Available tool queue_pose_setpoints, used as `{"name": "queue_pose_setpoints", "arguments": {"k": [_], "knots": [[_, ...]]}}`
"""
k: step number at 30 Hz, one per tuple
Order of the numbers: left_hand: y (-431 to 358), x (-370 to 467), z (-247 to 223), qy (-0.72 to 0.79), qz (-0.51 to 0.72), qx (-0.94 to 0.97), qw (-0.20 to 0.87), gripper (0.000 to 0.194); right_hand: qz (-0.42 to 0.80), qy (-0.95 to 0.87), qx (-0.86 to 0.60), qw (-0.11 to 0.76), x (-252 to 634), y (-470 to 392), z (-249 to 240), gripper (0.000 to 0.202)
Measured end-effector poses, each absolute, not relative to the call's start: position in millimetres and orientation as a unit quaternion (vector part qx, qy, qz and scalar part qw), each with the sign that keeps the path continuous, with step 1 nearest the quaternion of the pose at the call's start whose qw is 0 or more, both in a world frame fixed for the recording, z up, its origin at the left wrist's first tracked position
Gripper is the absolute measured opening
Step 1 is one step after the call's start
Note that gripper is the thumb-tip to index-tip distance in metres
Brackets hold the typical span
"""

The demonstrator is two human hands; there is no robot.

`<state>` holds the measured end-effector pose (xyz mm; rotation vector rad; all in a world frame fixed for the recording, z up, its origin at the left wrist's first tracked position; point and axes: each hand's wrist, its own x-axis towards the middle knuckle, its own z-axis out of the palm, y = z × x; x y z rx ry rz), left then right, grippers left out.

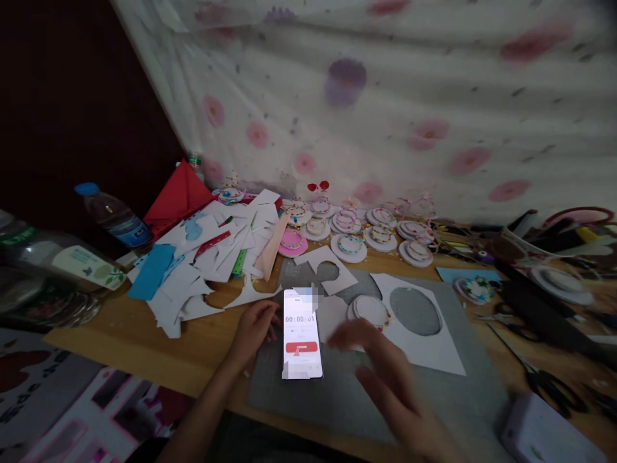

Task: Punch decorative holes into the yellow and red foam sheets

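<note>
A lit smartphone [302, 360] lies face up on the grey cutting mat [308, 405], showing a timer and a red button. Just left of it rests my left hand [255, 328], its fingers curled in and nothing visible in them. My right hand [385, 373], smeared by motion, hovers over the mat to the right of the phone. Its thumb and fingers are apart, with nothing between them. Behind that hand are a round white card piece with a beaded edge [369, 312] and a white sheet with a round hole [446, 350].
Paper scraps [226, 251] are heaped at the left beside bottles [116, 218]. Several beaded discs [349, 247] line the back by the floral curtain [347, 128]. Black scissors [554, 389], a pale box [549, 431] and a tool container [525, 244] stand or lie at right.
</note>
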<state>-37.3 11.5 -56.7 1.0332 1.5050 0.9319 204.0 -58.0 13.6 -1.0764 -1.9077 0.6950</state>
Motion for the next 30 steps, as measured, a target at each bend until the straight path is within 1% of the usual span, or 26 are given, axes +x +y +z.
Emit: {"name": "queue_pose_setpoints", "arguments": {"k": [2, 3, 6, 9, 12, 14, 17, 19, 22, 30], "knots": [[12, -37, -57, 0.629, 0.391, 0.43, 0.516, 0.027, 0.298, -0.773, -0.421, 0.371, 193, -28, -10, 0.031], [12, -37, -57, 0.629, 0.391, 0.431, 0.515, 0.027, 0.294, -0.783, -0.422, 0.35, 189, -16, -21, 0.036], [12, -37, -58, 0.627, 0.394, 0.432, 0.515, 0.027, 0.241, -0.826, -0.413, 0.299, 179, 6, -46, 0.044], [12, -37, -58, 0.624, 0.397, 0.433, 0.516, 0.028, 0.207, -0.846, -0.409, 0.271, 173, 15, -55, 0.042], [12, -38, -58, 0.623, 0.398, 0.434, 0.515, 0.029, 0.195, -0.854, -0.41, 0.254, 170, 20, -52, 0.044], [12, -39, -58, 0.623, 0.397, 0.436, 0.515, 0.03, 0.199, -0.856, -0.408, 0.249, 171, 21, -49, 0.042], [12, -39, -58, 0.623, 0.394, 0.436, 0.516, 0.03, 0.206, -0.848, -0.406, 0.271, 176, 20, -44, 0.025], [12, -39, -58, 0.623, 0.392, 0.436, 0.517, 0.03, 0.209, -0.839, -0.411, 0.29, 179, 19, -42, 0.02], [13, -39, -58, 0.623, 0.392, 0.436, 0.517, 0.03, 0.211, -0.834, -0.417, 0.294, 182, 17, -40, 0.025], [12, -39, -57, 0.622, 0.391, 0.435, 0.521, 0.03, 0.21, -0.854, -0.392, 0.27, 171, 20, -44, 0.036]]}}
